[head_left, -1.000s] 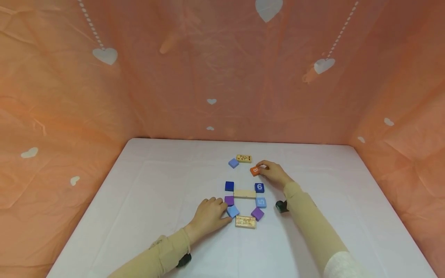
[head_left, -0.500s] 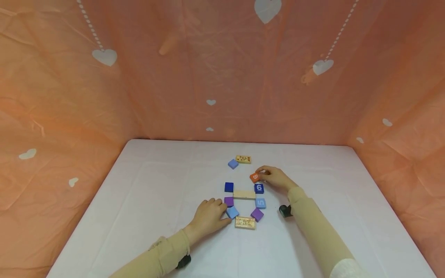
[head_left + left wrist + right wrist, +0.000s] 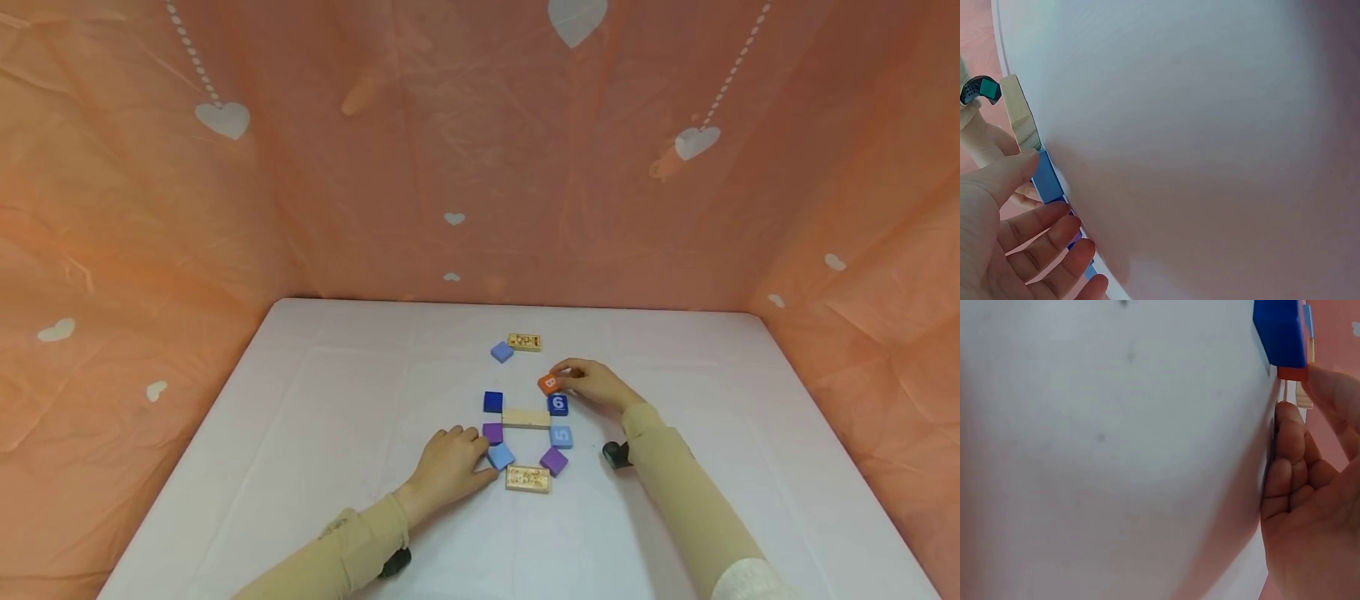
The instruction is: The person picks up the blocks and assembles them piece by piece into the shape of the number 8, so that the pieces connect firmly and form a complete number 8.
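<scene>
My right hand pinches an orange block with a white character, just behind a dark blue block marked 6. In the right wrist view, the dark blue block partly hides the orange block. My left hand rests on the table with extended fingers; its thumb and index fingertip touch a light blue block. From the head view, this light blue block lies tilted between a purple block and a printed wooden tile.
A plain wooden block bridges the two columns. On the right stand another light blue block and a tilted purple block; a dark blue block is left. Farther back lie a periwinkle block and a printed tile.
My right hand has brought the orange block nearer, from the area by the back tile down to the dark blue 6 block. The left hand stays where it was.
</scene>
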### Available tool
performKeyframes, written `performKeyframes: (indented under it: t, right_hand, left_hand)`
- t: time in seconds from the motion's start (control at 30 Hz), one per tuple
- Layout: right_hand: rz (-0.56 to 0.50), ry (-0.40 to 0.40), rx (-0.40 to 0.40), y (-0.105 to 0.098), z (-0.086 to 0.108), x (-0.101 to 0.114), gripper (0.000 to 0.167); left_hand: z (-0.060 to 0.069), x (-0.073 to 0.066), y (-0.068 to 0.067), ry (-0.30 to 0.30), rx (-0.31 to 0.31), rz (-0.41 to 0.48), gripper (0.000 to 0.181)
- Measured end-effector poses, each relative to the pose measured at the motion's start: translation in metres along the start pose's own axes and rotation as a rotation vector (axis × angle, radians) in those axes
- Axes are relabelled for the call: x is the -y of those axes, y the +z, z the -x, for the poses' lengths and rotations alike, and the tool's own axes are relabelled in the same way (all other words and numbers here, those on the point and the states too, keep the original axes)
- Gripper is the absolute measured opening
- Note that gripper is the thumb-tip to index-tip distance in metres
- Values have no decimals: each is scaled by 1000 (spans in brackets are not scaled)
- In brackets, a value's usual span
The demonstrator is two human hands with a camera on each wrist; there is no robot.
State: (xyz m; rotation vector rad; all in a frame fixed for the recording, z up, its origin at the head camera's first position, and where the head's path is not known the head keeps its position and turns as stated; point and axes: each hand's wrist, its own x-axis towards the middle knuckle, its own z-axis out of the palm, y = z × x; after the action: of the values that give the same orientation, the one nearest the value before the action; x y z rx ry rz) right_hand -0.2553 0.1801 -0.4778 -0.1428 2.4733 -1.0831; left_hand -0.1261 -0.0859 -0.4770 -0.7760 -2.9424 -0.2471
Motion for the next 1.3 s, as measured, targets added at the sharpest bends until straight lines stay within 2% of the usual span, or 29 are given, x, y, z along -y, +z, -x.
performKeyframes:
  t: [0.33, 0.63, 0.8, 0.97, 1.07, 1.3]
  right_hand:
    - [-21, -61, -6, 1, -3, -6, 35]
    - [-17, -66, 0, 0, -1, -5, 35]
    - [-44, -53, 2, 0, -1, -7, 35]
    - [-64, -48, 1, 0, -2, -8, 36]
    - [-65, -53, 1, 1, -2, -8, 35]
    - [-45, -76, -9, 1, 0, -7, 34]
  left_hand:
    - [0, 1, 2, 21, -36, -12, 31]
    - [0, 2, 1, 8, -10, -6, 31]
    - [-1, 6, -6, 16, 0, 27, 32]
    - [-9, 17, -17, 27, -66, 78, 29]
    - [-16, 23, -24, 13, -98, 101, 29]
    - [-39, 35, -34, -65, -100, 162, 28]
